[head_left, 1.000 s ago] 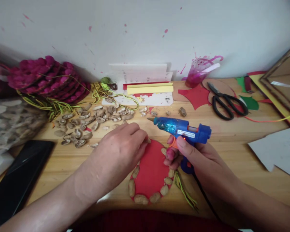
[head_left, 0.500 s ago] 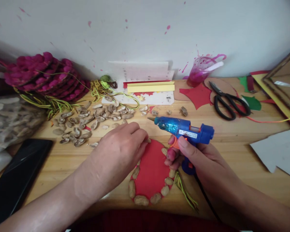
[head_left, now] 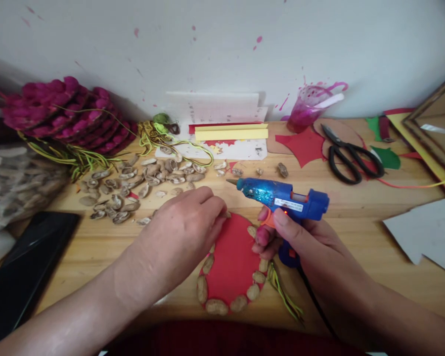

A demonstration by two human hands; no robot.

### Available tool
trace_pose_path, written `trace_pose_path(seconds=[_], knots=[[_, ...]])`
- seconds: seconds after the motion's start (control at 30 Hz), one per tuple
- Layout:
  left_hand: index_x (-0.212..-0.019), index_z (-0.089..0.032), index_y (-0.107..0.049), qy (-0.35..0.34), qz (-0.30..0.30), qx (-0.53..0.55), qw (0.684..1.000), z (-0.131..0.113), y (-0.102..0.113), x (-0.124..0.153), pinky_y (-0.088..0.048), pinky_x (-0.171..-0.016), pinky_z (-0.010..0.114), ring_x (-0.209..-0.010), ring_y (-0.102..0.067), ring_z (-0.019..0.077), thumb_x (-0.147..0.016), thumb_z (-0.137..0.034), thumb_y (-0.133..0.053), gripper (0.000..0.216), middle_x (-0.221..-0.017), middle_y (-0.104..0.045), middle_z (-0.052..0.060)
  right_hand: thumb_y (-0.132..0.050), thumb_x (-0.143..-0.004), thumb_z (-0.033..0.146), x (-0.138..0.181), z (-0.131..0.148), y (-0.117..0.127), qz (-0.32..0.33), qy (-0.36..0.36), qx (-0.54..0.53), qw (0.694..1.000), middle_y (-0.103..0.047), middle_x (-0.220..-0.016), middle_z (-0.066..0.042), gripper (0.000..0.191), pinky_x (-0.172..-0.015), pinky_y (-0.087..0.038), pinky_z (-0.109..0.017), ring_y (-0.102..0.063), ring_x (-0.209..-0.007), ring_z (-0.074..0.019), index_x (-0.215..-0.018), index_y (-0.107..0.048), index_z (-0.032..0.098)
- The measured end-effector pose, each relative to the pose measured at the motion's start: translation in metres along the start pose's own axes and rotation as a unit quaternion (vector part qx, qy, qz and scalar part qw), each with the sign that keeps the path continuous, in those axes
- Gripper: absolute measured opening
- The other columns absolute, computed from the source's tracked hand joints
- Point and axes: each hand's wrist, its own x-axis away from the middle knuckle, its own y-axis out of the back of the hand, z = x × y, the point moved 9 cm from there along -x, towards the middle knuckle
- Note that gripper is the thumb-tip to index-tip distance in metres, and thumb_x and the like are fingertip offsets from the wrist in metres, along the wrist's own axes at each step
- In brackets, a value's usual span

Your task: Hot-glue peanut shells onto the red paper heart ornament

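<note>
My right hand (head_left: 300,237) is wrapped round a blue glue gun (head_left: 282,198) with an orange trigger; its nozzle points left, above the work. In front of me lies a red oval card (head_left: 235,262) edged with peanut shells (head_left: 217,306). My left hand (head_left: 193,222) rests over the card's upper left edge, fingers bent and closed on a peanut shell (head_left: 228,215), of which only a bit shows at the fingertips. Green-yellow cords (head_left: 282,291) stick out from the card's right side.
Loose peanut shells (head_left: 152,173) are scattered at the back left, beside a stack of magenta pieces (head_left: 70,113). A black phone (head_left: 29,272) lies at left. Scissors (head_left: 352,153), a red paper shape (head_left: 302,146) and a magenta-stained cup (head_left: 304,109) are at the back right. White card (head_left: 426,237) lies at right.
Almost nothing differs. Both hands, the glue gun and the red card hold their places; the view has shifted very slightly.
</note>
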Motion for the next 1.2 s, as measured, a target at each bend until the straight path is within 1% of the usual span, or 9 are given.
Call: trace_pose_path(seconds=[0.17, 0.33, 0.4, 0.47, 0.53, 0.63, 0.7, 0.93, 1.2], knots=[[-0.086, -0.019, -0.063, 0.004, 0.001, 0.0, 1.0, 0.0, 0.0, 0.0, -0.044, -0.07, 0.034, -0.076, -0.06, 0.019, -0.098, -0.018, -0.059, 0.013, -0.084, -0.06, 0.002, -0.072, -0.089, 0.059, 0.0, -0.001, -0.001, 0.003, -0.003, -0.015, 1.0, -0.072, -0.075, -0.003, 0.039, -0.06, -0.056, -0.024, -0.067, -0.066, -0.0147, -0.082, -0.072, 0.021], [-0.083, -0.02, -0.061, 0.01, 0.0, 0.001, 1.0, 0.0, -0.001, -0.001, -0.044, -0.068, 0.033, -0.074, -0.059, 0.0184, -0.099, -0.02, -0.058, 0.017, -0.082, -0.06, 0.002, -0.075, -0.087, 0.058, -0.001, -0.003, -0.002, 0.018, -0.006, -0.029, 0.999, -0.073, -0.075, -0.002, 0.037, -0.061, -0.057, -0.022, -0.068, -0.066, -0.0133, -0.082, -0.073, 0.022], [-0.088, -0.019, -0.064, 0.018, 0.004, 0.02, 1.0, 0.004, 0.0, 0.0, -0.046, -0.069, 0.032, -0.075, -0.061, 0.0178, -0.099, -0.02, -0.059, 0.012, -0.086, -0.063, 0.003, -0.075, -0.088, 0.058, -0.001, -0.003, -0.001, 0.015, -0.007, -0.029, 0.999, -0.073, -0.075, -0.003, 0.038, -0.061, -0.057, -0.022, -0.068, -0.067, -0.0135, -0.082, -0.073, 0.021], [-0.097, -0.019, -0.067, 0.027, 0.001, 0.039, 0.999, 0.01, 0.004, 0.0, -0.047, -0.071, 0.031, -0.078, -0.064, 0.018, -0.097, -0.021, -0.062, 0.005, -0.092, -0.067, 0.003, -0.074, -0.088, 0.059, -0.002, -0.003, 0.0, 0.011, -0.007, -0.024, 1.0, -0.073, -0.076, -0.003, 0.038, -0.061, -0.058, -0.022, -0.069, -0.067, -0.014, -0.082, -0.073, 0.021], [-0.101, -0.02, -0.07, 0.034, -0.015, 0.035, 0.999, 0.017, 0.012, 0.0, -0.048, -0.071, 0.031, -0.079, -0.066, 0.0188, -0.096, -0.022, -0.064, 0.008, -0.095, -0.07, 0.004, -0.074, -0.088, 0.06, -0.003, -0.003, 0.0, 0.018, -0.004, -0.021, 1.0, -0.073, -0.076, -0.004, 0.04, -0.061, -0.058, -0.023, -0.069, -0.067, -0.0144, -0.083, -0.073, 0.02], [-0.092, -0.021, -0.073, 0.049, -0.038, 0.0, 0.998, 0.026, 0.024, 0.0, -0.047, -0.069, 0.031, -0.077, -0.066, 0.0196, -0.096, -0.023, -0.062, 0.012, -0.089, -0.071, 0.003, -0.074, -0.087, 0.06, -0.004, -0.003, 0.0, 0.03, 0.0, -0.023, 0.999, -0.073, -0.075, -0.003, 0.04, -0.059, -0.058, -0.021, -0.069, -0.066, -0.0136, -0.083, -0.074, 0.021], [-0.089, -0.021, -0.074, 0.057, -0.035, -0.001, 0.998, 0.028, 0.026, 0.0, -0.047, -0.07, 0.031, -0.078, -0.066, 0.0192, -0.098, -0.023, -0.059, 0.017, -0.088, -0.071, 0.003, -0.075, -0.086, 0.06, -0.004, -0.003, 0.001, 0.026, 0.003, -0.031, 0.999, -0.073, -0.075, -0.002, 0.038, -0.06, -0.058, -0.02, -0.069, -0.066, -0.0132, -0.083, -0.075, 0.022], [-0.095, -0.02, -0.077, 0.053, -0.011, 0.069, 0.996, 0.015, 0.014, -0.001, -0.048, -0.071, 0.028, -0.077, -0.066, 0.015, -0.098, -0.023, -0.063, 0.014, -0.09, -0.07, 0.002, -0.074, -0.087, 0.059, -0.002, -0.003, 0.001, 0.014, 0.002, -0.03, 0.999, -0.074, -0.076, -0.002, 0.036, -0.062, -0.058, -0.021, -0.069, -0.067, -0.0131, -0.082, -0.075, 0.023], [-0.095, -0.022, -0.081, 0.053, -0.012, 0.045, 0.997, 0.013, 0.001, -0.004, -0.05, -0.07, 0.029, -0.075, -0.067, 0.0151, -0.095, -0.019, -0.066, 0.015, -0.09, -0.069, 0.002, -0.072, -0.089, 0.06, -0.002, -0.004, 0.002, 0.017, -0.005, -0.019, 1.0, -0.074, -0.076, -0.002, 0.04, -0.062, -0.057, -0.022, -0.069, -0.066, -0.0131, -0.083, -0.074, 0.021]])
